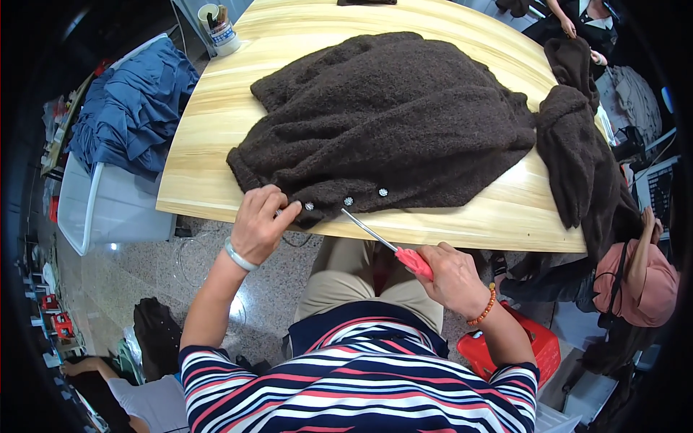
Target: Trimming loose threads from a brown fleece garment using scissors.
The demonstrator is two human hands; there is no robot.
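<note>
The left grip (pixel 258 226) is pinching the brown garment (pixel 404 123), seemingly steadying its edge, while the right grip (pixel 455 274) is clasping a red-handled tool (pixel 413 263).

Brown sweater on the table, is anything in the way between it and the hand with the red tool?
Nothing visible blocks the right hand; only the red tool it holds spans the gap, its tip close to a shiny button on the brown sweater.

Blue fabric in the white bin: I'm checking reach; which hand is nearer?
Left: the left hand is right of the blue fabric, on the dark garment; the right hand, with the red-handled tool, is farther right.
</note>
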